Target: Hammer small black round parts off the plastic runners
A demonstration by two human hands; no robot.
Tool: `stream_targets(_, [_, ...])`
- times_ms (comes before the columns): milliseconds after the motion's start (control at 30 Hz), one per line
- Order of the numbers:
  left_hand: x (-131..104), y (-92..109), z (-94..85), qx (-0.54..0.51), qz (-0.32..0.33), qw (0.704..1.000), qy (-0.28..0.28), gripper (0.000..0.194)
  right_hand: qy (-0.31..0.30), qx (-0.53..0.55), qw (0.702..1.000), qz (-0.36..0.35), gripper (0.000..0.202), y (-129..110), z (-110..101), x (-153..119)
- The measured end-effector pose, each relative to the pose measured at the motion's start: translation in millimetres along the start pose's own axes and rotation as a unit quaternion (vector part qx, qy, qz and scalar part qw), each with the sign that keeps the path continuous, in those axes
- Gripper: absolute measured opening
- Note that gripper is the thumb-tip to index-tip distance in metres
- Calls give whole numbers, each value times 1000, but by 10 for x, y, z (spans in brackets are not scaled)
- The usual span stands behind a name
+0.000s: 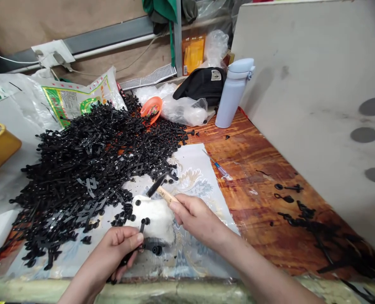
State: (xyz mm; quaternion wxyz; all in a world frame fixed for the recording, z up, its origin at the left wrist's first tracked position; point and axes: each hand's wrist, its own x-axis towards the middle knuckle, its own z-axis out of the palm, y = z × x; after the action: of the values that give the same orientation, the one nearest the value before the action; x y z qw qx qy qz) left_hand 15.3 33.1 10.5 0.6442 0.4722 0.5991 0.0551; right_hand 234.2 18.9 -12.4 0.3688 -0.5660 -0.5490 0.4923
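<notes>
My right hand [190, 213] is closed around the light wooden handle of a knife [165, 194]. Its short dark blade points up and to the left, above a white cloth pad [158, 221]. Between the thumb and fingers of my left hand [120, 249] are small black plastic parts [143, 226] with round ends; more of them stick out below the fingers. A few round black bits rest on the pad. Just beyond and to the left spreads a big heap of similar black parts [88, 156], its near edge close to my left hand.
A patterned sheet [206, 185] covers part of the wooden table [257, 198]. Toward the back stand a pale blue bottle [233, 93], a black cap [203, 86] and an orange dish [151, 109]. A small screwdriver-like tool [221, 169] and black scraps [304, 211] lie rightward. A panel [317, 84] borders the right side.
</notes>
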Motion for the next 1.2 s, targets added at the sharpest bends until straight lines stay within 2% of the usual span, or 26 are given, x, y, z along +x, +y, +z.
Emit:
stream_targets(200, [49,-25,-10,23,-3,1000,10,43,5,-49,999,-15,28,-95,-23,-84])
stream_targets(300, [51,-17,-1,24,7,1000,11,43,-11,-124,989,-83,30,-184,-3,-224])
stream_targets(400, [34,8,15,20,20,1000,6,43,-25,-197,968,-155,44,-229,4,-339])
stream_targets(567, [2,72,26,32,16,999,3,37,-31,-259,951,-168,48,-291,-75,-433])
stream_targets(700, [14,68,-8,42,25,999,-3,31,9,-246,943,-223,53,-278,-45,-485])
stream_targets(767, [30,50,-32,51,34,998,-5,32,-12,-261,941,-216,53,-218,14,-472])
stream_targets(867, [45,48,-58,78,39,996,-10,32,-65,-325,929,-167,51,-169,55,-427])
stream_targets(933, [44,72,-66,97,30,995,-11,32,-58,-325,929,-164,50,-194,30,-415])
stream_targets(1067, [42,124,-89,109,24,994,-18,31,-21,-271,939,-211,52,-214,10,-417])
stream_targets(1200, [107,75,-162,103,19,994,-12,31,-56,-332,926,-168,50,-186,72,-375])
